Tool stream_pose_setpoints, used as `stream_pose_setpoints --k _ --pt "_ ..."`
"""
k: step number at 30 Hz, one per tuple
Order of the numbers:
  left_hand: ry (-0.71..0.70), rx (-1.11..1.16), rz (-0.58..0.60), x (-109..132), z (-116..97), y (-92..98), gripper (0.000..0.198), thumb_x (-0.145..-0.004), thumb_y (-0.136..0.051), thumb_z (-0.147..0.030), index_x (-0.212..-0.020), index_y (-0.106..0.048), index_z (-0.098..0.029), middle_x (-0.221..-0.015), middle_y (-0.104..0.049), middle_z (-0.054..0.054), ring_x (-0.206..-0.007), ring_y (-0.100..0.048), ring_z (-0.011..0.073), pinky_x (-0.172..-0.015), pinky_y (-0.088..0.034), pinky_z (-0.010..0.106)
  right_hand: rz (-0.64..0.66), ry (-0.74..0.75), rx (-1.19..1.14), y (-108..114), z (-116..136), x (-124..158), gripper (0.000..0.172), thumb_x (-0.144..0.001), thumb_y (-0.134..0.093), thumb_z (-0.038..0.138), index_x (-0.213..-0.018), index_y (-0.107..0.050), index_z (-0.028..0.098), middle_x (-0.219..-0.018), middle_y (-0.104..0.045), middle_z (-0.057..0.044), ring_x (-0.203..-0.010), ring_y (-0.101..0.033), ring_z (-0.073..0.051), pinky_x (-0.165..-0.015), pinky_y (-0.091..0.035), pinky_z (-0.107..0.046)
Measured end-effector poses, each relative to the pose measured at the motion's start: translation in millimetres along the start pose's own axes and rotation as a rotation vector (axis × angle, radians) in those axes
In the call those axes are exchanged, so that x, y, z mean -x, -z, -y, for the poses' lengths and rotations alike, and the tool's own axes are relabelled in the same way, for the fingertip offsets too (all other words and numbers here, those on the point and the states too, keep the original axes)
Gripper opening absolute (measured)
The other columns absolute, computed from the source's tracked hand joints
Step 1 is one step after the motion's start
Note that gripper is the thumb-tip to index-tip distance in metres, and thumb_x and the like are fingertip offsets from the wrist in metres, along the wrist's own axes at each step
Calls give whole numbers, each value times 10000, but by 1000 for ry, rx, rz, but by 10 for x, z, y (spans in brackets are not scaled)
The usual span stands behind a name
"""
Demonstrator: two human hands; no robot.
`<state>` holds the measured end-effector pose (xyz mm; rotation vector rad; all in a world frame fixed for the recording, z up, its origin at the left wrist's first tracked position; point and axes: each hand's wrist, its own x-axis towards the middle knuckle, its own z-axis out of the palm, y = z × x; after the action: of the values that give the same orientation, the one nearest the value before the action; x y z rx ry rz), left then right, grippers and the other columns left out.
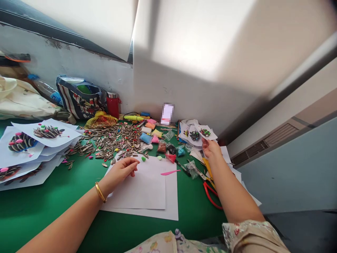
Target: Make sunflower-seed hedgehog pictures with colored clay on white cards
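My left hand (pixel 121 171) rests on a stack of blank white paper sheets (pixel 147 189) on the green table (pixel 52 207), fingers curled loosely with the tips pressed near the sheet's top edge; nothing shows in them. My right hand (pixel 210 149) is raised at the right and pinches the corner of a white sheet with a seed-and-clay figure (pixel 206 133), over a small pile of similar sheets (pixel 191 135). A pile of striped sunflower seeds (pixel 110 138) lies just beyond my left hand. A pink plastic tool (pixel 170 172) lies on the paper.
Finished seed pictures (pixel 31 144) are stacked at the left. Small bags of coloured clay (pixel 158 138) sit behind the paper. Red-handled scissors (pixel 210 193) and yellow-handled pliers (pixel 207 168) lie under my right forearm. A striped bag (pixel 79 98) and red flask (pixel 113 105) stand by the wall.
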<state>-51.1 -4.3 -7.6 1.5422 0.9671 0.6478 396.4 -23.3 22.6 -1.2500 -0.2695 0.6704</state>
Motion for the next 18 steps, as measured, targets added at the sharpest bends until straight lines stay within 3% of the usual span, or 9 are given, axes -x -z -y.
stream_pose_setpoints --k 6,10,13,15,18 --pt "-17 -28 3 -7 19 -2 465 -818 -577 -595 -1015 -644 -179 -805 -639 27 -652 -619 155 -654 -501 284 13 -7 7 -48 -77 105 169 -778 -610 102 -814 -485 209 -821 -660 -7 -709 -677 -96 -481 -491 -131" --pt "-31 -79 8 3 1 -11 434 -836 -559 -564 -1014 -649 -179 -847 -665 40 -681 -640 168 -677 -520 300 57 -12 -7 28 -103 437 114 -808 -566 144 -873 -506 217 -926 -673 -34 -831 -690 -112 -571 -547 -163" --pt "-153 -233 51 33 -26 -47 368 -837 -577 -501 -1014 -668 -192 -989 -695 78 -857 -665 215 -788 -537 344 127 -21 20 58 -177 766 271 -743 -653 160 -979 -543 232 -977 -684 -33 -868 -685 -130 -600 -543 -183" --pt "-307 -406 137 70 -38 -95 320 -817 -626 -437 -1040 -692 -218 -1111 -691 92 -1048 -635 250 -936 -501 383 195 -34 82 37 -249 984 327 -717 -692 190 -1026 -595 230 -1010 -687 -34 -858 -677 -134 -606 -523 -192" --pt "-495 -641 291 134 -34 -198 419 -765 -711 -361 -1176 -673 -289 -1319 -620 75 -1295 -501 285 -1131 -340 454 505 66 564 -53 -352 1266 244 -796 -626 297 -1025 -659 220 -1043 -692 -36 -913 -655 -157 -731 -517 -263"
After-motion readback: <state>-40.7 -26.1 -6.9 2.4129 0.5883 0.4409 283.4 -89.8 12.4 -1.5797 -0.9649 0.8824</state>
